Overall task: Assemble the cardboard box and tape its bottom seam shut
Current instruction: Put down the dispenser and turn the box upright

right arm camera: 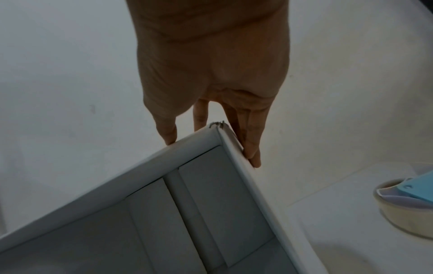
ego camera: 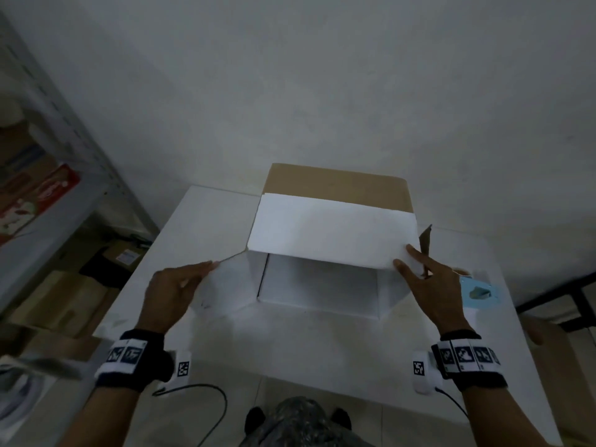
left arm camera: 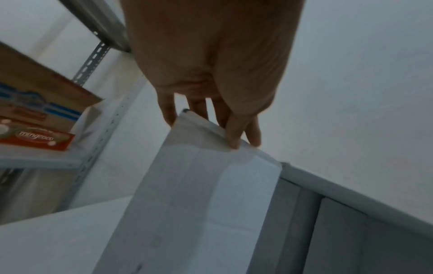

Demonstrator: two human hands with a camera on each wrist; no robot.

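1. Because shelving [ego camera: 48, 130] stands off to the far left with printed cartons [ego camera: 38, 195] on it, nothing there takes part in the work; it is only storage beside the worktop [ego camera: 200, 221].
2. On the left side flap [ego camera: 222, 285] of the cardboard box [ego camera: 332, 227], the left hand [ego camera: 174, 291] takes hold at the free edge; the left wrist view shows fingers [left arm camera: 234, 133] in front and the rest behind, so it pinches the panel. I judge this grip is there to swing the flap and to keep the carton from sliding.
3. At the middle of the worktop the box lies on its side with its open end facing the person, white inside, brown outer face [ego camera: 335, 185] turned up at the back. Judging by this, the flaps are being folded before any taping.
4. At the box's near right corner the right hand [ego camera: 432, 285] lies with fingers mostly straight, thumb [ego camera: 403, 267] on the upper wide flap [ego camera: 332, 233] and the others against the side edge, bracing and not clasping.
5. Just right of that hand a tape roll [right arm camera: 407, 209] in a blue dispenser [ego camera: 480, 291] waits on the worktop, untouched, kept within reach for the seam.
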